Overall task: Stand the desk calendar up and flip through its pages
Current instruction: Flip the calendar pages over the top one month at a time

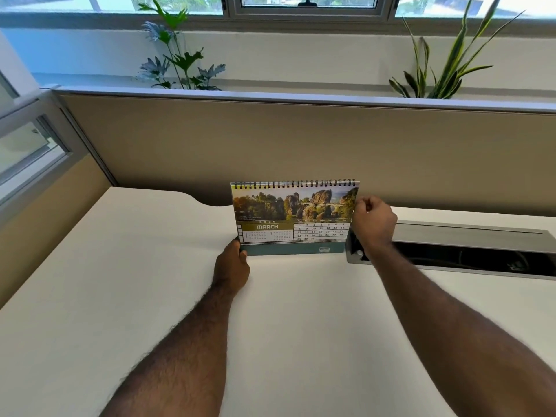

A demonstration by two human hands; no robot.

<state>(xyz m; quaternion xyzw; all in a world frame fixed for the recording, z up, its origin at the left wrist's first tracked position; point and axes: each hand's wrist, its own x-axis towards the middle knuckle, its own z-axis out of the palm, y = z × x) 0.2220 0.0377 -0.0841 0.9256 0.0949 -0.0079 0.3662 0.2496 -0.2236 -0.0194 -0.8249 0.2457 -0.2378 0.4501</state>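
Head view: our desk calendar (293,219) stands upright on the white desk (150,281), showing March.
Left hand (233,263): closed on its lower left corner.
Right hand (374,221): fingers curled at the right edge; whether it pinches a page, we cannot tell.
Doing it well: we should steady the base and lift one sheet over the spiral (296,184).
Cable tray (451,251): lid up, dark cables inside.

Desk calendar (293,219) — upright, March page

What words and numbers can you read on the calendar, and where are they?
"MARCH": on the olive band of the spiral-bound desk calendar with the rocky bridge photo.
"2026": small, just above that band.
"1" to "31": in the date grid on the right; the weekday headings above start with "Sun".
Two tiny month grids, the photo caption and the label on the teal base: too small to read.
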